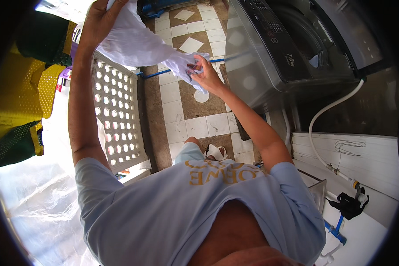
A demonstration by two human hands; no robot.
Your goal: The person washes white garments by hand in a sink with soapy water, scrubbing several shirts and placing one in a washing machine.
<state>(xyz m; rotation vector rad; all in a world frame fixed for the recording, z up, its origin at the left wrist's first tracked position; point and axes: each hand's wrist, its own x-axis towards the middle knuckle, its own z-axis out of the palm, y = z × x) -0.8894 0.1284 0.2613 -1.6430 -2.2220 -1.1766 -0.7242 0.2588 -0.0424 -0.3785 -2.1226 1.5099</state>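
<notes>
A white garment [137, 42], thin and crumpled, stretches between my two hands at the top of the head view. Its exact kind cannot be told, as its upper part runs out of the picture. My left hand [100, 21] is raised at the upper left, closed on the cloth, with some fingertips cut off by the frame edge. My right hand [207, 79] is lower and nearer the middle. Its fingers pinch the garment's lower end, where a dark print shows.
A dark top-loading washing machine [275, 44] stands at right, a pale hose [323, 108] running to a tap. A perforated white panel [117, 106] is at left, beside hanging yellow and green clothes [22, 88]. A blue pipe [159, 72] crosses the tiled floor [175, 131].
</notes>
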